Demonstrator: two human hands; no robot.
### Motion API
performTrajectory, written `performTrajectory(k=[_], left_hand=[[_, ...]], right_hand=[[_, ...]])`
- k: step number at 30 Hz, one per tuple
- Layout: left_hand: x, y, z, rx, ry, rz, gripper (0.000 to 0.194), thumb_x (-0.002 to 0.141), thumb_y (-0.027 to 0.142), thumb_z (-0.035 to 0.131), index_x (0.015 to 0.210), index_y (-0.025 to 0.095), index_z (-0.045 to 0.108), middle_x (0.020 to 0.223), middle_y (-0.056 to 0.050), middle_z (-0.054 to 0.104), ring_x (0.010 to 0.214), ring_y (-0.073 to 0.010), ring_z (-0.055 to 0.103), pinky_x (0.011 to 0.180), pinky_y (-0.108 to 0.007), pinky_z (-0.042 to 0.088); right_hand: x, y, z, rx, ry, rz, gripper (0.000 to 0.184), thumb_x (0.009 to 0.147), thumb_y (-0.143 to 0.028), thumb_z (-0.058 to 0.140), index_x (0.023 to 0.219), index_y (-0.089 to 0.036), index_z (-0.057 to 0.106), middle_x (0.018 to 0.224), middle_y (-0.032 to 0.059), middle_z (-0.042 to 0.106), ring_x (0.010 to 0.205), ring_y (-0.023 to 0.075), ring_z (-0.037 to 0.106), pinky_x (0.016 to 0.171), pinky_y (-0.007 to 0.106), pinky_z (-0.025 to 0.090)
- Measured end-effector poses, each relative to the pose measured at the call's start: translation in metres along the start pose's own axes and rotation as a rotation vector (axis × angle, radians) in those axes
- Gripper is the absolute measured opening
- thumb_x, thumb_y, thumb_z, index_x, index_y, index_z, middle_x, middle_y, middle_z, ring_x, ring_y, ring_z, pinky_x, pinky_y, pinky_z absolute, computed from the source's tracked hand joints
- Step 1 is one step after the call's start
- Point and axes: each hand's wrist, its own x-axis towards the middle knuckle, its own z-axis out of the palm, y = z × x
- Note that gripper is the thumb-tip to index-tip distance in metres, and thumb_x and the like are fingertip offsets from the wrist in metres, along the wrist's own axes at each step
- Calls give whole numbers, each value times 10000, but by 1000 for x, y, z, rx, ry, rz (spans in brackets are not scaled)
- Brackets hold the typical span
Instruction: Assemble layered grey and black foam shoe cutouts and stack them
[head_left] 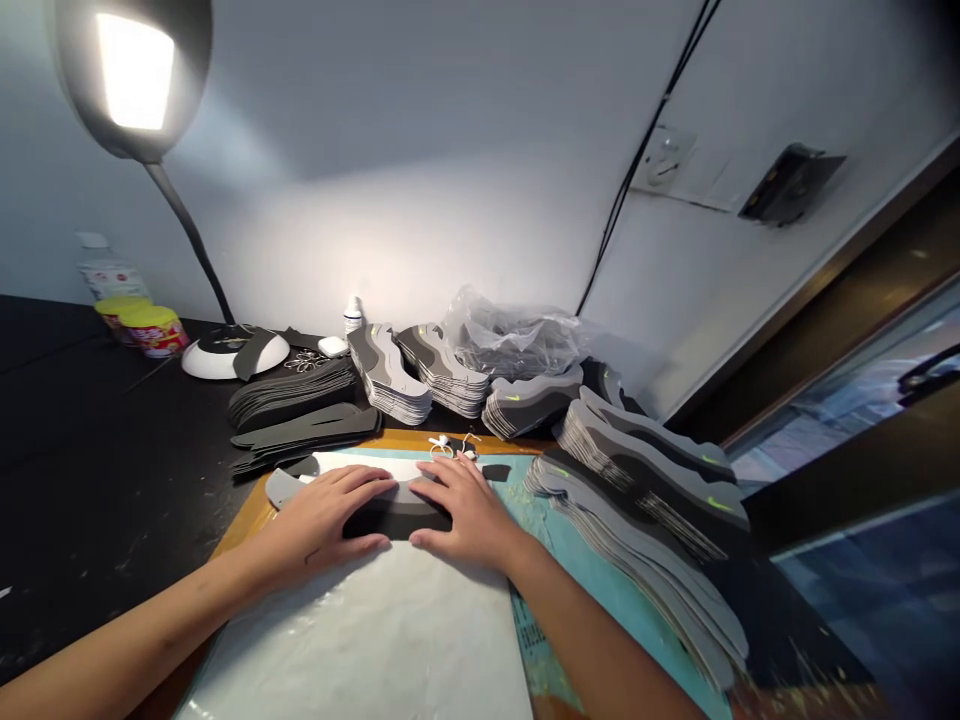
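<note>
A curved shoe-upper piece in grey and black bands lies on a white plastic-like sheet. My left hand rests on its left part, fingers stretched along the upper side and thumb at the lower edge. Across from it, my right hand lies on the right part, fingers spread and thumb pointing inward. Both palms cover the ends of the piece. A light grey curved end shows beyond my left hand. Near my right fingertips are a small white-tipped item and a dark scrap.
Stacks of grey shoe pieces with yellow-green tick marks stand at the right, with more stacks behind. Black pieces are piled at left. A clear plastic bag, lit lamp, small bottle and tubs line the back.
</note>
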Motion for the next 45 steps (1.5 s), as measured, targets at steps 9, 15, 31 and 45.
performTrajectory(k=[9, 15, 31, 45], left_hand=[[-1, -4, 4, -140, 105, -83, 489, 738, 493, 749, 1121, 223, 606, 1241, -101, 627, 1101, -293, 605, 919, -388, 497], [0, -3, 2, -233, 286, -271, 585, 714, 405, 773, 1215, 227, 529, 1139, -85, 647, 949, -269, 629, 778, -345, 512], [-7, 43, -29, -415, 418, -429, 378, 872, 496, 630, 1118, 210, 606, 928, -13, 650, 763, -163, 579, 654, -230, 432], [1, 31, -24, -630, 254, -540, 523, 806, 600, 646, 1172, 226, 628, 991, -15, 701, 856, -213, 629, 707, -234, 477]], right_hand=[[-1, -3, 11, -10, 88, 4, 971, 748, -529, 759, 1534, -253, 261, 1569, 118, 341, 1465, 316, 270, 1214, 564, 209], [3, 5, 20, 77, 554, 142, 821, 894, -405, 612, 1531, -177, 147, 1524, 213, 341, 1423, 334, 334, 1127, 552, 362], [-2, -47, 6, 673, 155, -16, 402, 1021, -445, 412, 863, -242, 721, 770, -17, 724, 842, 154, 626, 887, 289, 397], [-6, -43, 9, 675, 213, 30, 343, 984, -420, 489, 914, -230, 766, 741, -3, 699, 785, 151, 621, 838, 278, 416]])
